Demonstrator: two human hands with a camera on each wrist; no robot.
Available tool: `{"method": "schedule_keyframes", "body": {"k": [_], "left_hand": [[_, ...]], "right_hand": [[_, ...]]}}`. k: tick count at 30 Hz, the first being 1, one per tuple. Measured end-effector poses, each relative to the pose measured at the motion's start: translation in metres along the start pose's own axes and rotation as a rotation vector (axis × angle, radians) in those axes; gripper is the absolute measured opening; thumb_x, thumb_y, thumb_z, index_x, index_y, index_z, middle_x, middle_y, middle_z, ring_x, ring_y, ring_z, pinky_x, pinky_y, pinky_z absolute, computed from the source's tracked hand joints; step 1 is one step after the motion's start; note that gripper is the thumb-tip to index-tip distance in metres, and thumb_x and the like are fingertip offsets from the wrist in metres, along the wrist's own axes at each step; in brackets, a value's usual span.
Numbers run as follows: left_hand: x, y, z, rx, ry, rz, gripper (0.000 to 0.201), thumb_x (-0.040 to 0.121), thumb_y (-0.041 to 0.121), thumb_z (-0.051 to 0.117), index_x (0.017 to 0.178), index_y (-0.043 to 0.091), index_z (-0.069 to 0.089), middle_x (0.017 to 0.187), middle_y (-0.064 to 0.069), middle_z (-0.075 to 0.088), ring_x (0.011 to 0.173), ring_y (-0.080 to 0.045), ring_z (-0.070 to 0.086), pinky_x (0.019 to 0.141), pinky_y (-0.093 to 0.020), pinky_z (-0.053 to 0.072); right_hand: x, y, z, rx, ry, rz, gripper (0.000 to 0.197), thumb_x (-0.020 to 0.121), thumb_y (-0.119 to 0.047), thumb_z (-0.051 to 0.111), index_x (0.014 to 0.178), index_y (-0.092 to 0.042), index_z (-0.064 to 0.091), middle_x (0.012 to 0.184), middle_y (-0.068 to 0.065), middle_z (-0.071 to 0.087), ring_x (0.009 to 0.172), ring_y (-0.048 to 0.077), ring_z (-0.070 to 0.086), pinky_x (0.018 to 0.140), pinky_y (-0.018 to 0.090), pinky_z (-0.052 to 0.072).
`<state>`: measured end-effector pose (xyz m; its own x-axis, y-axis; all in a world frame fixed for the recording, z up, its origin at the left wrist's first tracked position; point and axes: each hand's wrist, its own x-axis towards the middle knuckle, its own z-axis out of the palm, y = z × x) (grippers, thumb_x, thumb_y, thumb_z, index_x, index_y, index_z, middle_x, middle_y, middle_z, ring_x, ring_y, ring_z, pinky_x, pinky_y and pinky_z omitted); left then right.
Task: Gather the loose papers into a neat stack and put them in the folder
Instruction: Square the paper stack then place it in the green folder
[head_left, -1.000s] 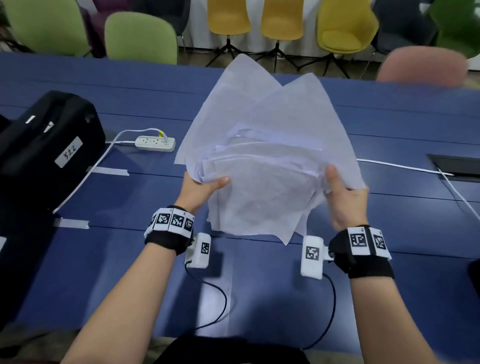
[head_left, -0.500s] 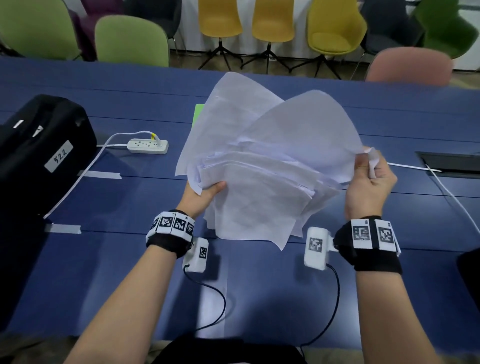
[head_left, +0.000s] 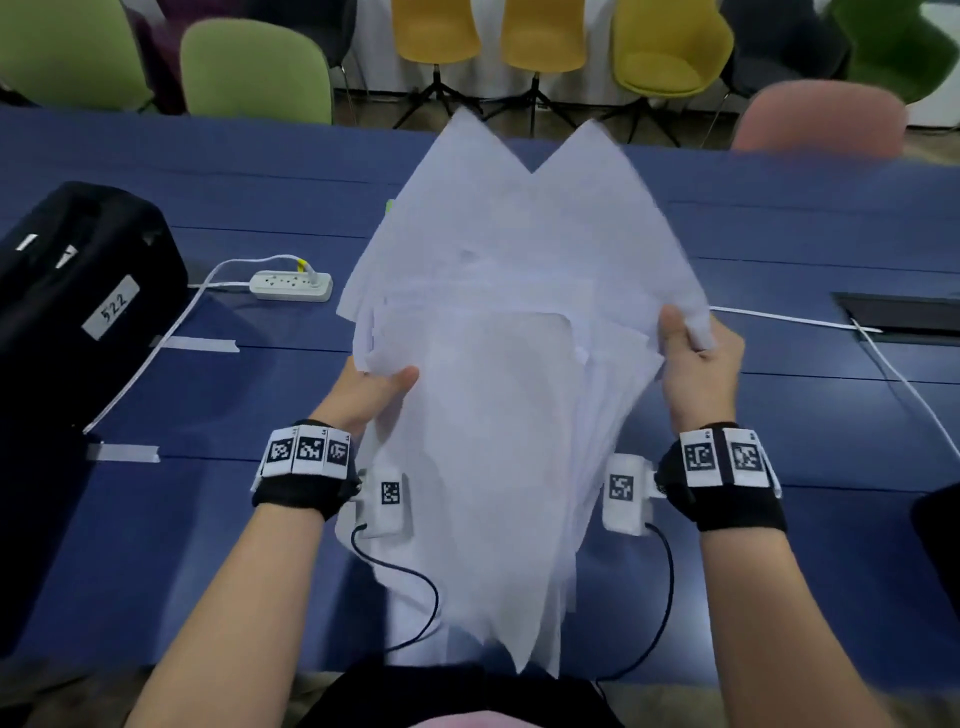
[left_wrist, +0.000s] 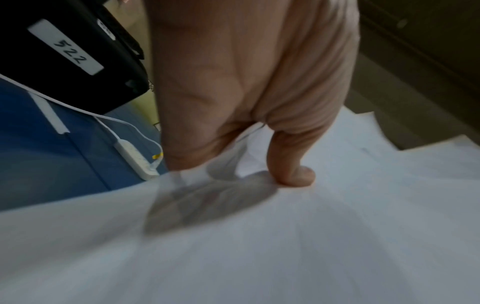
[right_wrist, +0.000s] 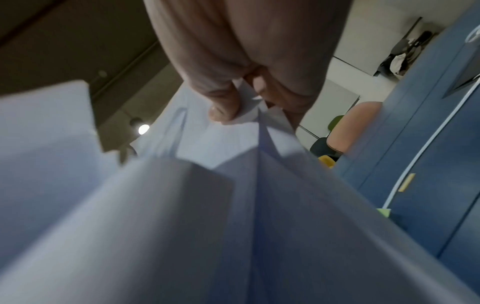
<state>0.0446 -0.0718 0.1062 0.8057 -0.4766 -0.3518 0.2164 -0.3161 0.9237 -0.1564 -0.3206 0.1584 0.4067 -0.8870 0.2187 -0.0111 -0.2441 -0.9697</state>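
Head view: left hand (head_left: 371, 395) and right hand (head_left: 698, 371) each grip the papers (head_left: 519, 364), thumbs clamped on top.

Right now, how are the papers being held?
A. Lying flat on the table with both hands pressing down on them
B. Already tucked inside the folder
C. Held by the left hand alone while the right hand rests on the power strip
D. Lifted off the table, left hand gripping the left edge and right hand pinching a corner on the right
D: the papers hang fanned above the blue table, the left hand gripping their left edge and the right hand pinching a right corner.
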Motion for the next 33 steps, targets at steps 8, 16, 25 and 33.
{"method": "schedule_keyframes", "body": {"k": [8,16,25,33], "left_hand": [[-0.009,-0.068,0.009,0.187,0.083,-0.301,0.04,0.086,0.011,0.065,0.122,-0.004,0.055,0.119,-0.014,0.062,0.113,-0.032,0.059,0.099,-0.041,0.047],[-0.011,-0.11,0.007,0.284,0.083,-0.39,0.022,0.085,0.014,0.067,0.102,0.001,0.061,0.101,-0.011,0.06,0.094,-0.025,0.057,0.085,-0.036,0.047],[0.006,-0.15,-0.012,-0.015,-0.136,-0.556,0.091,0.054,0.05,0.085,0.131,0.013,0.053,0.123,-0.005,0.065,0.107,-0.024,0.064,0.095,-0.043,0.051],[-0.006,-0.123,-0.003,0.035,-0.152,-0.556,0.099,0.053,0.055,0.085,0.135,0.013,0.048,0.134,-0.004,0.058,0.116,-0.026,0.06,0.102,-0.043,0.046]], "right_hand": [[-0.031,0.033,0.038,-0.235,-0.164,0.125,0.05,0.093,-0.008,0.052,0.052,-0.033,0.041,0.048,-0.016,0.037,0.052,0.005,0.031,0.051,0.02,0.028],[-0.011,0.005,0.039,-0.024,0.112,0.03,0.016,0.099,-0.013,0.044,0.092,-0.019,0.057,0.074,-0.012,0.056,0.056,-0.017,0.05,0.067,0.008,0.043],[-0.016,0.046,0.04,-0.324,-0.151,0.203,0.023,0.091,-0.012,0.058,0.071,-0.022,0.062,0.059,-0.01,0.05,0.053,0.003,0.044,0.065,0.023,0.038],[-0.068,0.116,0.056,-0.601,-0.377,0.476,0.019,0.089,-0.016,0.06,0.103,-0.01,0.071,0.096,0.019,0.068,0.091,0.033,0.062,0.077,0.03,0.047]]}}
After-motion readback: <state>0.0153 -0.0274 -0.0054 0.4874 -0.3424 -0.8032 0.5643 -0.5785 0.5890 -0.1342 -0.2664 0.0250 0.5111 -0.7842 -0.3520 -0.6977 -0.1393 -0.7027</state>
